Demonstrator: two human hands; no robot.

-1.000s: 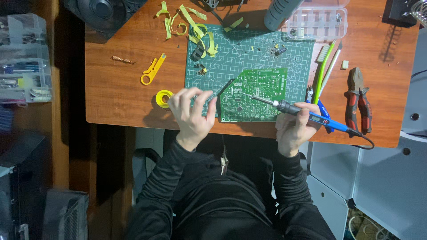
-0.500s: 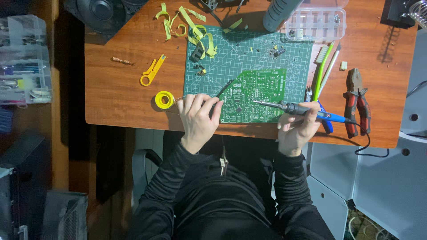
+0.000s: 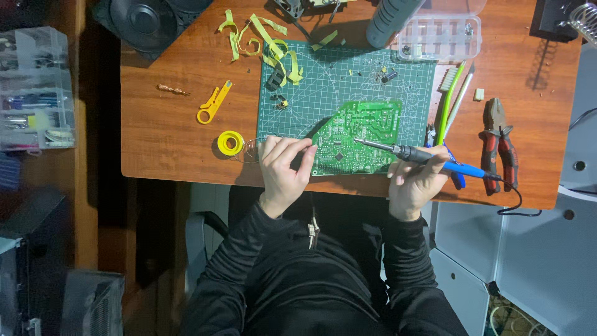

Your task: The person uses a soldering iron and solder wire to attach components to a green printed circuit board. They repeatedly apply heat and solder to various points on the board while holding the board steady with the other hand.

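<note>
The green circuit board (image 3: 360, 137) lay tilted on the green cutting mat (image 3: 323, 87), at the mat's near edge, close to the front of the wooden table (image 3: 168, 130). The left hand (image 3: 283, 165) rested at the board's left edge, its fingers curled together with the tips pinched near that edge; whether they gripped the board itself or something thin could not be told. The right hand (image 3: 415, 180) was clamped around the blue handle of a soldering iron (image 3: 423, 155), and the metal tip reached over the board's right half (contact with the surface was too fine to judge). A yellow tape roll (image 3: 231, 142) sat just left of the left hand, and red-handled pliers (image 3: 499, 143) lay to the right of the iron.
</note>
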